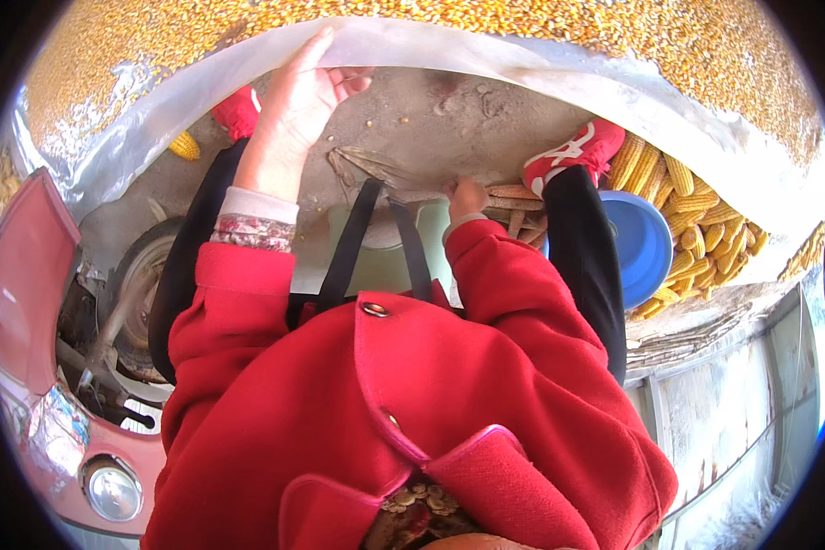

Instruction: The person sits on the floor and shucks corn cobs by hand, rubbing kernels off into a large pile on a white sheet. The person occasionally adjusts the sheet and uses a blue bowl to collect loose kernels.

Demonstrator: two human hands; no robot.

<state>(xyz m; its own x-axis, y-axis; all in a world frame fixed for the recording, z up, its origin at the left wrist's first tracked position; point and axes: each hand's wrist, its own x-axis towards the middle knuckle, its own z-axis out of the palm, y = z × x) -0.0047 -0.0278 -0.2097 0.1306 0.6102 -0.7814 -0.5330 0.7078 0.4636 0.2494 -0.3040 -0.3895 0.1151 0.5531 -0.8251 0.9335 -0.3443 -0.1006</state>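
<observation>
My left hand (pixel 309 96) is raised at the edge of a translucent plastic sheet (pixel 412 45), with the thumb overlapping the sheet in view. Its thumb and part-curled fingers are apart, and nothing shows in it. Loose yellow corn kernels (pixel 495 17) cover the sheet beyond. Lower down, my right hand (pixel 467 197) is partly hidden by its sleeve, its fingers bent. Bare corn cobs (pixel 515 197) lie right beside it; whether it holds anything is unclear. Dry husks (pixel 371 163) lie on the floor between the two hands.
A blue plastic basin (pixel 636 247) stands right of my leg, before a heap of corn ears (pixel 701 220). One ear (pixel 185 146) lies near my left shoe. Between my legs is a pale green plastic object (pixel 378 268) behind black straps (pixel 350 240). A red vehicle (pixel 27 289) stands left.
</observation>
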